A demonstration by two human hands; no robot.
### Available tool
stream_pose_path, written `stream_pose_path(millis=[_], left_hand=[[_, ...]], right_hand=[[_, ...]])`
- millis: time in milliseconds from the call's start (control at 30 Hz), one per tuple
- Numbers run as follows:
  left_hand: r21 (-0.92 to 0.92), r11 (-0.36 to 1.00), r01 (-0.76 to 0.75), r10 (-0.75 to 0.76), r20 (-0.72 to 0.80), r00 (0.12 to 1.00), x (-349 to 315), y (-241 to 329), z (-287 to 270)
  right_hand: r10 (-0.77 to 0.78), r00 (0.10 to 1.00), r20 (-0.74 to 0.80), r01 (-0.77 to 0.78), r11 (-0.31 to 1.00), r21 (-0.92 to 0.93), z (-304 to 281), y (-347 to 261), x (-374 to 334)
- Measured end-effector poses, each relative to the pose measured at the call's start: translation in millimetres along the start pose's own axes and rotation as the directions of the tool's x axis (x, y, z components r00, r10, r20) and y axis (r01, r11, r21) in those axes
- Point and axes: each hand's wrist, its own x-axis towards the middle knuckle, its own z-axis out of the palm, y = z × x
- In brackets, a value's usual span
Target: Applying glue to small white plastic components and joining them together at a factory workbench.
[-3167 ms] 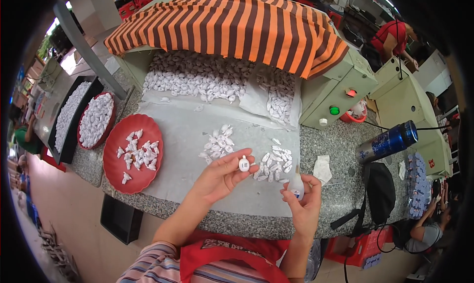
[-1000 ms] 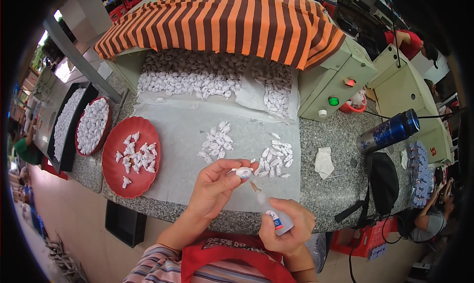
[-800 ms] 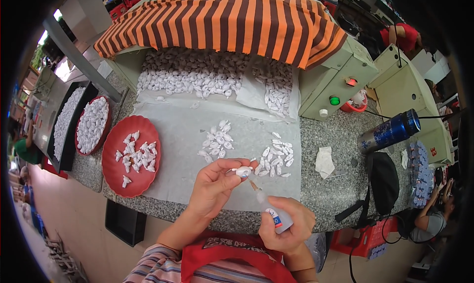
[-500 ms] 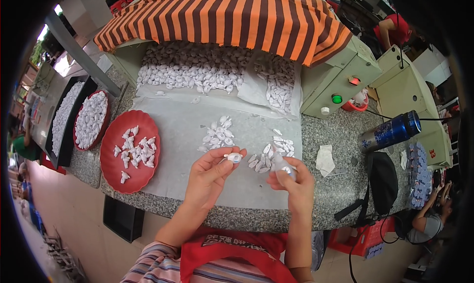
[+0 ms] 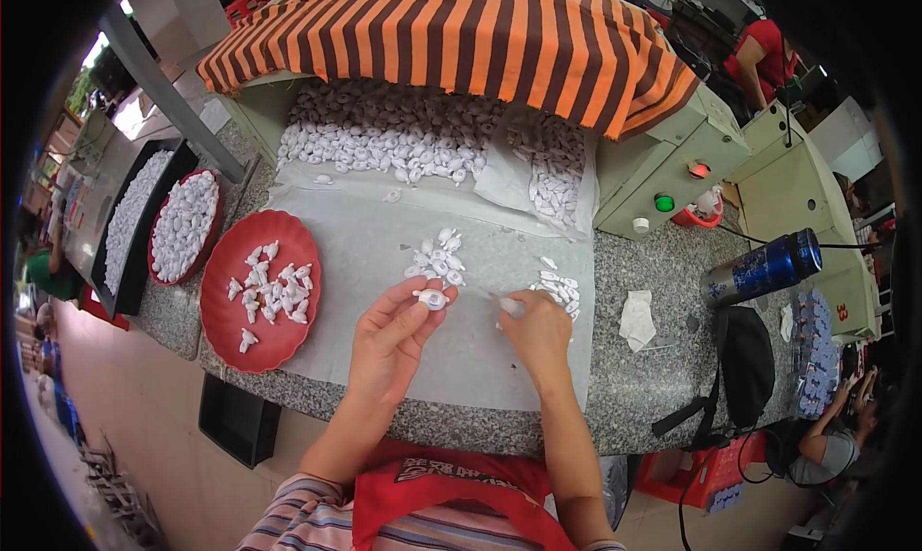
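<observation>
Pinching a small, rounded, white plastic-looking piece (image 5: 433,300) above the pale paper sheet (image 5: 355,263), the left hand (image 5: 389,340) needs steadiness; the right hand (image 5: 540,338), wrapped around a mostly hidden, translucent bottle (image 5: 512,307), should squeeze lightly.

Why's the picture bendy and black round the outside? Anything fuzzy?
In the head view, the fisheye lens bows the granite counter and leaves a black rim; there too, the pile of white parts darkens under the striped cloth, and the bottle in the right hand looks smeared at its tip, maybe from motion.
</observation>
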Motion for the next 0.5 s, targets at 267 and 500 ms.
stream_pose_path(millis=[267,500], left_hand=[[0.078,0.987,0.139,-0.143,0.056,0.988,-5,-18,8],[0.221,0.974,0.057,-0.093,0.153,0.984,-10,-24,12]], right_hand=[[0.168,0.942,0.292,-0.327,0.249,0.912,-65,-25,-27],[-0.086,0.995,-0.058,0.097,0.573,0.814,-72,-43,-37]])
